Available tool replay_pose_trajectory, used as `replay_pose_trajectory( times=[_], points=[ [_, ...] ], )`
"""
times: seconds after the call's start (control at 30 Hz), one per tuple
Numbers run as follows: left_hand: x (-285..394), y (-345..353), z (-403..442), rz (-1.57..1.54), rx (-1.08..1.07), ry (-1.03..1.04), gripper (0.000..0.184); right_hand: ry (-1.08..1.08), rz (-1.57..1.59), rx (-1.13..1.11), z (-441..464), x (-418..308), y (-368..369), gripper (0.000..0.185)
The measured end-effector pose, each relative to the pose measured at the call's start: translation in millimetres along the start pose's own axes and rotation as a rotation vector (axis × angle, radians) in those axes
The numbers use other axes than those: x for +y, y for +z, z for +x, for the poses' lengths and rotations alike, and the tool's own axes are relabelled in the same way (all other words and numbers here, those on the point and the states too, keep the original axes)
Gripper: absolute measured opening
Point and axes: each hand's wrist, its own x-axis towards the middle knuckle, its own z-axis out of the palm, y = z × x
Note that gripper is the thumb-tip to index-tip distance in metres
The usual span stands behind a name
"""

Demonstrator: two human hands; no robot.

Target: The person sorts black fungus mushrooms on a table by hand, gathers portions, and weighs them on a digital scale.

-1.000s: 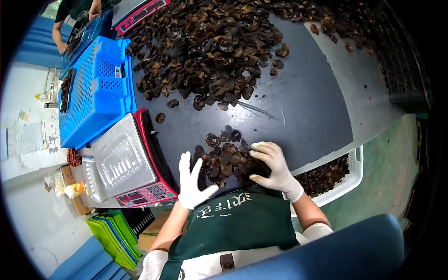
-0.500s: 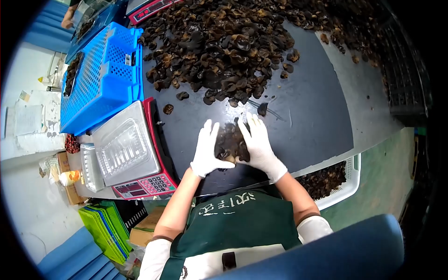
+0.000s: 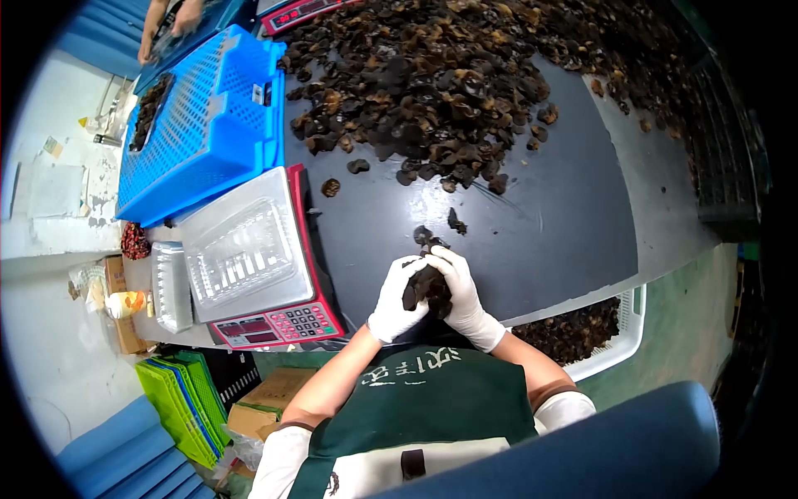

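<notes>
Looks like a packing wkshop w/ 2 digi scales (image 3: pixel 298 323), blue crate (image 3: pixel 187 145) & heaped dark pcs (image 3: pixel 428 91).

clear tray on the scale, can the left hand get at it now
Probably yes: nothing visible blocks the left hand from the clear tray, though that hand is cupping dark pieces with the right hand.

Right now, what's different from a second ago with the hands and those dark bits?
The left hand and right hand moved inward, gathering the spread-out dark bits into a clump between them. The big pile and the nearer scale with its clear tray stayed put.
</notes>
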Motion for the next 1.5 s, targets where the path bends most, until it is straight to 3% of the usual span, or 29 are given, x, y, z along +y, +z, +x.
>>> replay_pose_trajectory(
  times=[0.1,0.23,0.33,0.37,0.4,0.43,0.5,0.57,0.63,0.7,0.8,0.9,0.93,0.97,1.03,1.1,1.13,1.23,1.27,1.33,1.37,1.4,1.43,1.5],
  points=[
    [33,-34,2,-0.035,0.110,-0.022,0.063,-0.013,0.214,0.055,34,-40,12,0.055],
    [73,-116,-2,0.069,0.255,-0.019,0.056,-0.167,0.344,-0.002,92,-102,45,0.064],
    [78,-188,-20,0.071,0.392,-0.170,0.052,-0.308,0.375,-0.101,138,-146,85,0.065],
    [81,-209,-20,-0.058,0.422,-0.169,0.052,-0.341,0.392,-0.143,152,-158,100,0.064],
    [69,-235,-26,0.053,0.453,-0.160,0.053,-0.340,0.347,-0.143,161,-166,126,0.063],
    [62,-256,-30,-0.035,0.461,-0.225,0.053,-0.337,0.300,-0.142,167,-168,154,0.061],
    [26,-311,-28,0.193,0.316,-0.057,0.056,-0.366,0.003,-0.188,185,-171,190,0.059],
    [8,-331,-29,0.544,0.165,-0.049,0.064,-0.364,-0.171,-0.225,187,-166,204,0.063],
    [-3,-331,-37,0.760,0.089,-0.116,0.084,-0.173,-0.310,-0.390,183,-169,194,0.077],
    [-4,-334,-37,0.697,0.079,-0.053,0.092,-0.228,-0.236,-0.365,180,-169,177,0.098],
    [6,-336,-46,0.614,0.156,-0.097,0.105,-0.251,-0.090,-0.293,174,-161,148,0.105],
    [14,-337,-52,0.635,0.205,-0.103,0.114,-0.120,0.180,-0.224,176,-137,128,0.063],
    [11,-337,-54,0.637,0.239,-0.100,0.113,0.115,0.437,-0.267,178,-133,133,0.038],
    [8,-336,-56,0.641,0.268,-0.097,0.112,0.020,0.444,-0.118,179,-136,137,0.032],
    [8,-329,-53,0.640,0.260,-0.108,0.111,-0.054,0.407,-0.156,187,-138,151,0.042],
    [5,-325,-52,0.601,0.258,-0.094,0.111,-0.201,-0.028,-0.240,195,-165,146,0.064],
    [0,-327,-55,0.610,0.269,-0.092,0.110,-0.151,-0.087,-0.351,194,-167,153,0.089],
    [18,-326,-61,0.698,0.343,-0.110,0.108,-0.316,-0.091,-0.150,176,-147,150,0.101],
    [22,-324,-65,0.698,0.399,-0.110,0.105,-0.254,-0.086,-0.192,174,-143,124,0.097],
    [33,-319,-75,0.677,0.489,-0.079,0.099,-0.102,0.000,-0.129,171,-106,92,0.058],
    [41,-313,-77,0.661,0.530,-0.045,0.095,-0.121,-0.126,-0.008,160,-92,65,0.043],
    [51,-301,-78,0.592,0.566,-0.023,0.087,-0.052,-0.255,-0.006,149,-53,51,0.039],
    [58,-288,-76,0.561,0.582,0.049,0.077,-0.051,-0.475,0.140,129,-22,40,0.034],
    [80,-255,-69,0.576,0.425,0.064,0.070,0.039,-0.666,0.100,90,21,11,0.034]
  ],
)
